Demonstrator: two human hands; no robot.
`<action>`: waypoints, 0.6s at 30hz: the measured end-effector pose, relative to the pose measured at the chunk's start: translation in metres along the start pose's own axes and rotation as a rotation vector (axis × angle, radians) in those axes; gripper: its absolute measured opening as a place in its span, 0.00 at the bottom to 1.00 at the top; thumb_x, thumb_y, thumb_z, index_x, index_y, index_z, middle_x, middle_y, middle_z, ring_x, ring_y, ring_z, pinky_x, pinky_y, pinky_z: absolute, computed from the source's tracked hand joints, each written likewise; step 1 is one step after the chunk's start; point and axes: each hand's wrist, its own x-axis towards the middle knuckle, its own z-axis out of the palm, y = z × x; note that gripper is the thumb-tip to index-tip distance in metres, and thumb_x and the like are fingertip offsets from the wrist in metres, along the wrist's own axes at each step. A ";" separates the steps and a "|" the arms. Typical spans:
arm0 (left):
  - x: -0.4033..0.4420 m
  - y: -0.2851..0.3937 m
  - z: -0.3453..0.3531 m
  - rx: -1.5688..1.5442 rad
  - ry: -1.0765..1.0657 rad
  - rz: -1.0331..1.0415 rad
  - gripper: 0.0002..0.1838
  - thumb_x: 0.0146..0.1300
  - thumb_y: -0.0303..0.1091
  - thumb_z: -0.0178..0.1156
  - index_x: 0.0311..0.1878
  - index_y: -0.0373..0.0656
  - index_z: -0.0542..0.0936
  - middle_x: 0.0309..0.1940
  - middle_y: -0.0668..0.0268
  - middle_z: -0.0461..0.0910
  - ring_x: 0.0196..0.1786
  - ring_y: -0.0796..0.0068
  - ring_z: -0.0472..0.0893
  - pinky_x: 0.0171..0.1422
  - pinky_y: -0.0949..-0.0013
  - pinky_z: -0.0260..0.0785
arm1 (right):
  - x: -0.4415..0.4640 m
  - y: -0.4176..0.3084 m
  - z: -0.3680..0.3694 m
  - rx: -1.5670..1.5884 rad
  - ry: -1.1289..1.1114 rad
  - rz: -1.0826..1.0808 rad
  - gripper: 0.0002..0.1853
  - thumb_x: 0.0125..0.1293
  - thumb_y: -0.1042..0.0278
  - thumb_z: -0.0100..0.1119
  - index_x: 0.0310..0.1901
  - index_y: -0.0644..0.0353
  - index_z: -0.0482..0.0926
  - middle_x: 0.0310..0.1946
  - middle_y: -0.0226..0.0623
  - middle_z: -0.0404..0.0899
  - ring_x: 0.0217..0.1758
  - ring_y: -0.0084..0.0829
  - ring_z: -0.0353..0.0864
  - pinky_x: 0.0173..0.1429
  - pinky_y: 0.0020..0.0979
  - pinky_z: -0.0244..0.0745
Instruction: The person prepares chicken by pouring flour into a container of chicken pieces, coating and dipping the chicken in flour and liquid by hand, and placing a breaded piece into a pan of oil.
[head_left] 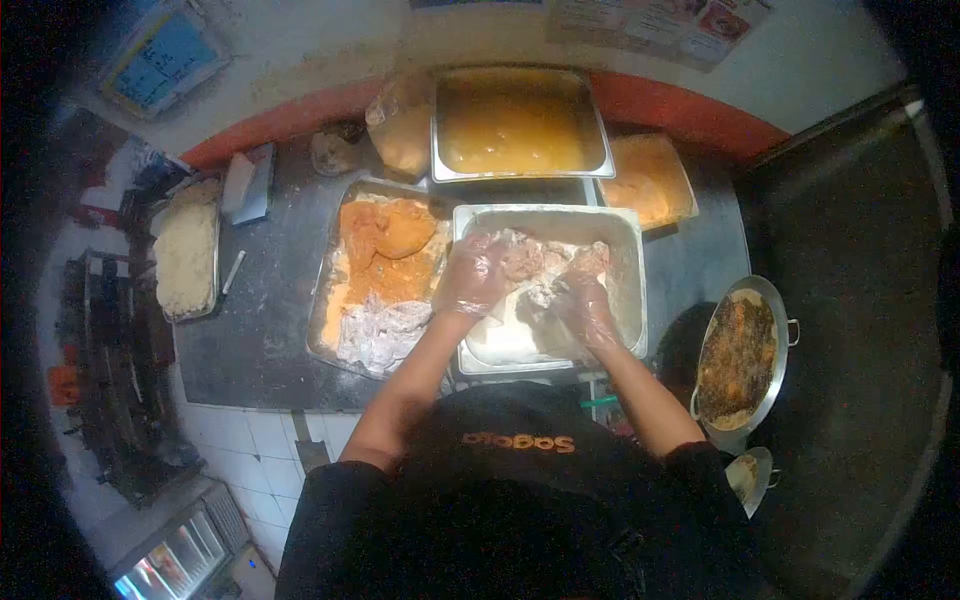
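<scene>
Both my hands wear clear plastic gloves and are inside a metal pan (643, 290) with white flour (505, 330) in it. My left hand (475, 275) is at the pan's left side, against floured pieces of meat (525, 260); its fingertips are hard to make out. On the right, my right hand (585, 305) has its fingers bent round a floury clump, beside another coated piece (592, 258). Left of the pan, a tray holds orange powder (385, 250) and white floured pieces (380, 330).
Behind stands a deep pan of orange-brown liquid (515, 120), with a container of orange contents (645, 185) to its right. A tray of pale flour (187, 255) lies far left. A large frying pan (740, 360) is at the right, a smaller pan (745, 480) below it.
</scene>
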 end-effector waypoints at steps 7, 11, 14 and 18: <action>0.009 0.008 -0.013 0.026 -0.209 -0.065 0.18 0.52 0.33 0.59 0.48 0.46 0.80 0.45 0.55 0.78 0.50 0.53 0.75 0.56 0.55 0.67 | -0.005 0.032 -0.001 0.036 -0.001 0.076 0.14 0.54 0.69 0.60 0.42 0.64 0.78 0.32 0.40 0.78 0.34 0.33 0.78 0.42 0.31 0.75; 0.014 0.008 -0.012 -0.015 -0.211 -0.056 0.18 0.54 0.36 0.58 0.49 0.46 0.80 0.46 0.57 0.80 0.53 0.51 0.74 0.61 0.53 0.64 | 0.002 -0.030 -0.021 0.084 -0.004 0.314 0.19 0.53 0.70 0.62 0.48 0.66 0.77 0.36 0.42 0.79 0.39 0.28 0.78 0.42 0.30 0.76; 0.014 0.006 -0.010 0.039 -0.256 -0.079 0.16 0.53 0.35 0.58 0.47 0.45 0.80 0.47 0.57 0.79 0.52 0.50 0.74 0.61 0.53 0.65 | -0.003 -0.026 -0.026 0.158 -0.021 0.302 0.25 0.48 0.73 0.64 0.52 0.66 0.76 0.39 0.45 0.80 0.42 0.31 0.79 0.44 0.31 0.76; 0.007 -0.001 -0.003 0.058 -0.237 -0.026 0.15 0.53 0.34 0.59 0.46 0.44 0.79 0.47 0.54 0.79 0.52 0.50 0.75 0.57 0.53 0.67 | -0.020 0.017 -0.022 0.292 -0.020 0.392 0.25 0.52 0.76 0.62 0.54 0.66 0.73 0.43 0.41 0.78 0.41 0.28 0.78 0.43 0.29 0.76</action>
